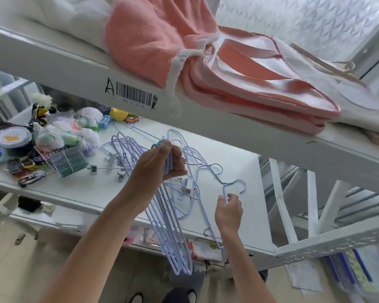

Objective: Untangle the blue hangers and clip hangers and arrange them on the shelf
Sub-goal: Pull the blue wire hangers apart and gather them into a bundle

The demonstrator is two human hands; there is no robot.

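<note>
While the left hand (160, 165) grips a bundle of blue hangers (169, 226) by the necks, fingers curled round them, the right hand (228, 212) pinches one hanger (232, 186) on the shelf (228, 239) — light, stiff, snag-prone wire — best lifted by the neck

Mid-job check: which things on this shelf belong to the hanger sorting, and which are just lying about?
Belongs to the job:
- bundle of blue hangers, held in the left hand
- loose blue hanger, pinched by the right hand
- clip hangers on the shelf

Just lying about:
- toy cars
- pink towel on the shelf above
- round tub
</note>
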